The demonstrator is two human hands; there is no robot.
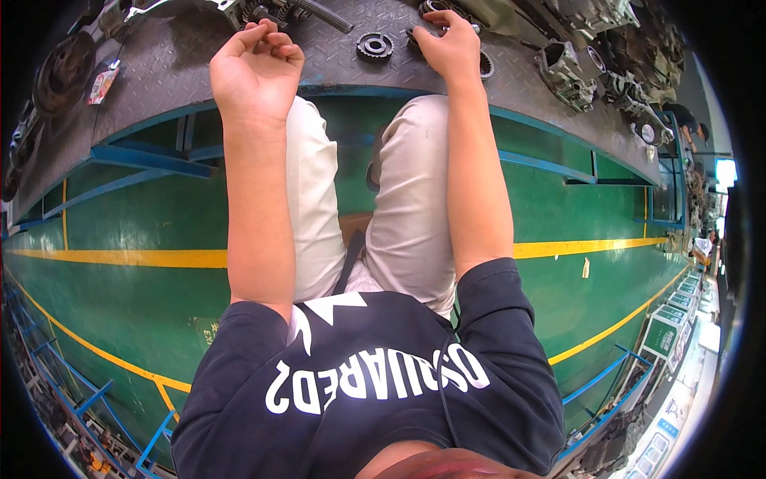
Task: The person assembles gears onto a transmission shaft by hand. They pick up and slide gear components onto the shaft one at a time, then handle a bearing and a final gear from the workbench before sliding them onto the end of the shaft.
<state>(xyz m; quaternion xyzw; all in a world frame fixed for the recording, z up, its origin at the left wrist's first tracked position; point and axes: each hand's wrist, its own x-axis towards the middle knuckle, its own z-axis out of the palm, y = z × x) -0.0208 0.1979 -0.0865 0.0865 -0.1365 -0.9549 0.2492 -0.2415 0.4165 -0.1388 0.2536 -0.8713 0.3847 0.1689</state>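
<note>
My left hand [257, 73] is raised at the near edge of the metal workbench [335, 64], palm up with its fingers loosely bent. Nothing shows in it, and just beyond lies a toothed gear shaft [315, 11]. Over the bench to the right is my right hand [452, 46], thumb and index finger apart, close to small dark metal parts [413, 38]. The hand hides some of these, and I cannot tell whether it touches one. Between the hands a dark gear ring [375, 47] lies flat. Another toothed ring [486, 65] shows partly beside my right wrist.
Silvery cast housings [568, 73] stand on the right of the bench. At its far left are a dark round wheel part [64, 73] and a small printed packet [104, 82]. A blue frame [144, 160] carries the bench above a green floor [144, 295] with yellow lines.
</note>
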